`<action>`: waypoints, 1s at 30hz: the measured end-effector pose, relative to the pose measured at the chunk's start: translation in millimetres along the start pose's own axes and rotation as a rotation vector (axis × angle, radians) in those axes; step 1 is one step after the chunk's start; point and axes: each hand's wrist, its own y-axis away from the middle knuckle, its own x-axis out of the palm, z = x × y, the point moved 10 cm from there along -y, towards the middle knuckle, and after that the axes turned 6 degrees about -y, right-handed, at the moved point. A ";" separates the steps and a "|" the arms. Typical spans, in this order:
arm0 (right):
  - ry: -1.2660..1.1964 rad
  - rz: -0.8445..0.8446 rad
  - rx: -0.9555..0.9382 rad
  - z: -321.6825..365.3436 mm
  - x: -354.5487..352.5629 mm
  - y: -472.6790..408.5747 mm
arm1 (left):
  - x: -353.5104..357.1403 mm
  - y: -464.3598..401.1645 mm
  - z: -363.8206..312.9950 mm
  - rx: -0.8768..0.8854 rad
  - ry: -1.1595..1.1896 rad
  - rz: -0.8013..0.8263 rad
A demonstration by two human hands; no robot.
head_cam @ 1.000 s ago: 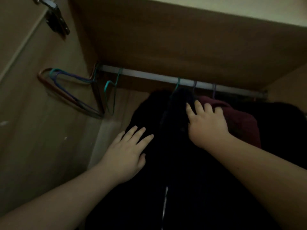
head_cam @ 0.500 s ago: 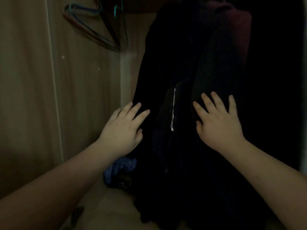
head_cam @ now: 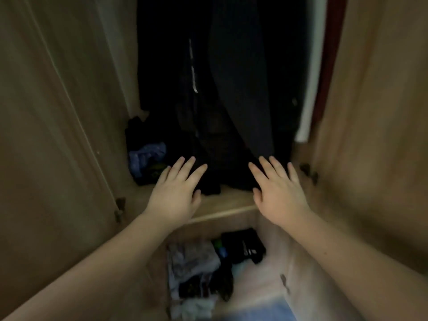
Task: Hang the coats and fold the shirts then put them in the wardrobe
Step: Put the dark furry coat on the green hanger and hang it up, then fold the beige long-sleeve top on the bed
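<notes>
Both hands, left (head_cam: 177, 193) and right (head_cam: 278, 193), lie spread and flat against the hem of the dark coats (head_cam: 231, 100) hanging in the wardrobe (head_cam: 46, 135). Best to smooth downward evenly, so nothing bunches on the shelf (head_cam: 227, 205).

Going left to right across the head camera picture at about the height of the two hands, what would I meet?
Left wardrobe door → blue crumpled cloth → left hand → hanging dark coats → right hand → right wardrobe door.
</notes>
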 end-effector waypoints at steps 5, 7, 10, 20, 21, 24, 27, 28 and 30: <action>-0.026 0.108 0.180 -23.1 -9.1 140.3 | 31.4 71.7 -81.1 0.108 0.134 0.113; -0.032 0.147 0.258 -36.3 -12.4 195.7 | 40.0 99.8 -118.8 0.155 0.174 0.137; -0.002 0.185 0.390 -65.2 -16.2 271.4 | 52.6 133.8 -169.9 0.200 0.219 0.172; 0.038 0.144 0.801 -185.5 -89.8 523.1 | 36.1 199.2 -387.6 0.441 0.355 0.264; 0.047 0.135 0.848 -199.7 -105.9 555.1 | 26.2 204.2 -424.7 0.485 0.365 0.262; 0.088 0.135 0.956 -235.1 -156.9 657.4 | -14.1 225.3 -543.6 0.615 0.409 0.237; 0.117 0.110 1.089 -269.4 -209.1 767.8 | -49.0 260.9 -664.2 0.767 0.459 0.243; 0.135 0.094 1.127 -278.2 -225.9 802.5 | -58.2 275.6 -699.4 0.814 0.475 0.247; 0.197 0.098 1.189 -291.6 -255.0 862.9 | -74.3 305.8 -758.8 0.894 0.503 0.253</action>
